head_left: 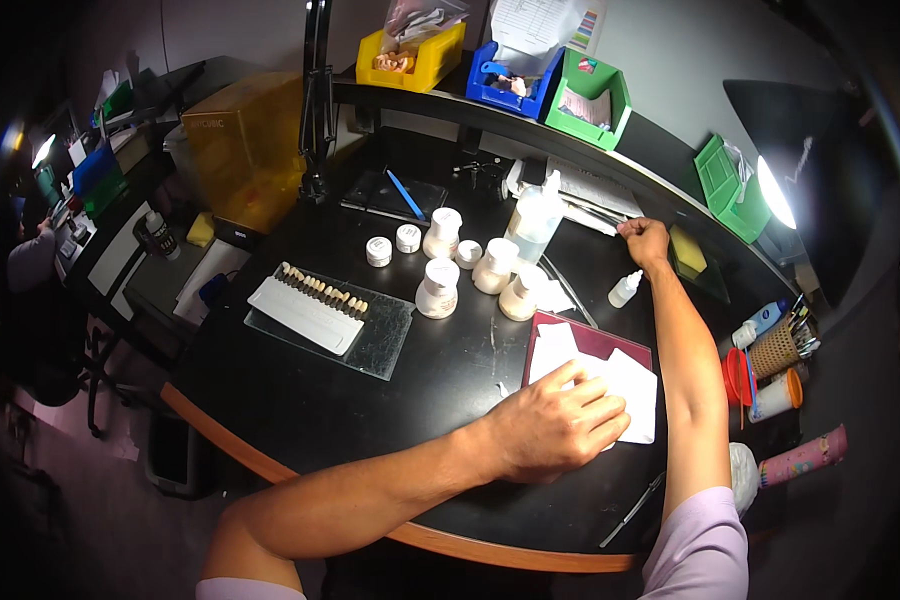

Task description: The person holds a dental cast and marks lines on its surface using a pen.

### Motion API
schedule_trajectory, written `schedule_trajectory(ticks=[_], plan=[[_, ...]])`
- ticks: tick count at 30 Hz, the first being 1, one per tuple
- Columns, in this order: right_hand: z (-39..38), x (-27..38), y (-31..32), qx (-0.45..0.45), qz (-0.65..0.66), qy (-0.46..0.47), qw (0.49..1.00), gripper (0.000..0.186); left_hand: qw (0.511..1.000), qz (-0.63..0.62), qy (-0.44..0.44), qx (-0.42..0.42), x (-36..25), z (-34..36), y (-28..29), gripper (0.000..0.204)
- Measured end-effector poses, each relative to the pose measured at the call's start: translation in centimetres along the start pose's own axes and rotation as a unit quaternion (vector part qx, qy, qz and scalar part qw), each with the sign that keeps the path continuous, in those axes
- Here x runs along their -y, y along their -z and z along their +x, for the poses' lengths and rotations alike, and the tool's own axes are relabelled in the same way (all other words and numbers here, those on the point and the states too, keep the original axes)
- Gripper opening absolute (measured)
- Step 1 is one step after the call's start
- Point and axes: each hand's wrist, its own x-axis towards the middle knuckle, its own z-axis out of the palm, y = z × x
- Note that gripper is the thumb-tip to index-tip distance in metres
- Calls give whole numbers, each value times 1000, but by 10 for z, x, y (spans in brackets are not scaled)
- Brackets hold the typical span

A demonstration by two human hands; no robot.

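Lying flat, white tissue [625, 385] under left hand [560, 425]

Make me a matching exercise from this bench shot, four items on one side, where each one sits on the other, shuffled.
1 left hand
2 right hand
3 tooth shade guide
4 yellow bin

A on the glass slab
B flat on the white paper
C on the shelf, far left of the bins
D at the bench's far edge, on thin tools

Pairs: 1-B, 2-D, 3-A, 4-C
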Motion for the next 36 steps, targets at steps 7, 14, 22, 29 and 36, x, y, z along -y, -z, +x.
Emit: schedule_trajectory(ticks=[7, 14, 22, 29, 36], plan=[[2, -1, 11, -9, 33, -30, 999, 17, 1000, 5, -4, 8, 2, 2, 2, 29], [-12, 5, 32, -3, 170, -51, 984, 11, 1000, 11, -7, 3, 2, 1, -1, 29], [-36, 10, 49, 18, 243, -81, 967, 11, 1000, -1, -10, -19, 3, 0, -3, 34], [-74, 29, 100, -17, 352, -151, 924, 9, 998, -56, 24, -8, 4, -2, 0, 48], [-176, 71, 141, 27, 516, -198, 833, 6, 981, -150, 74, -99, 21, -1, 1, 51]])
